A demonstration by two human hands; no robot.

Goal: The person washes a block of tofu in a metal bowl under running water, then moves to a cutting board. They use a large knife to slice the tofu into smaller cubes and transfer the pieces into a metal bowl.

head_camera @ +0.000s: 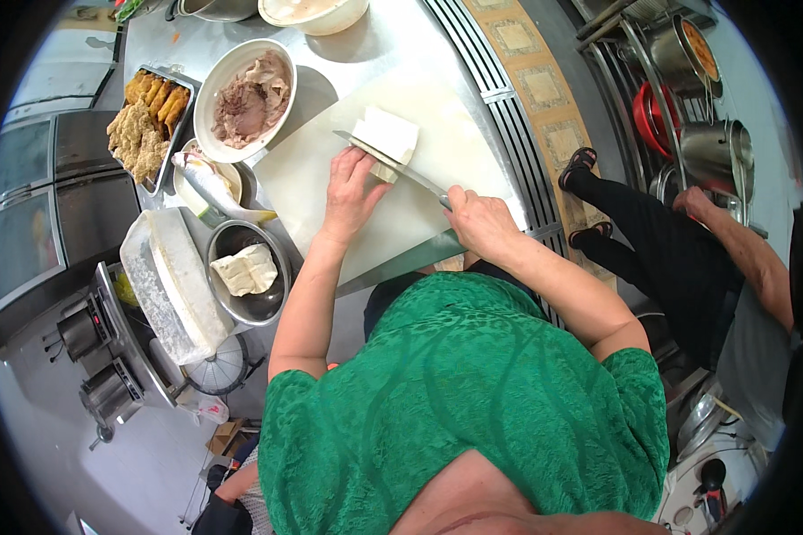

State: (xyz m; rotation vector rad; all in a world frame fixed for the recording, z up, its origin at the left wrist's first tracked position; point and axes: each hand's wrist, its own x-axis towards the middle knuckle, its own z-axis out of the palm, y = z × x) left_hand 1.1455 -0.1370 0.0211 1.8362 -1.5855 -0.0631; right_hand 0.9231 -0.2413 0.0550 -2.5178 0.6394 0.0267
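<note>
A white block that looks like tofu sits on a pale cutting board. My right hand grips the handle of a kitchen knife, whose long blade lies across the block's near part. Close to the blade, my left hand has its fingers and thumb around the near end of the block. The blade's tip sticks out past my left fingertips. Whether the cut goes all the way through is hidden.
Left of the board are a bowl of raw meat, a tray of fried food, a whole fish, a metal bowl holding a pale block, and a long plastic-wrapped container. A co-worker stands at the right by pot shelves.
</note>
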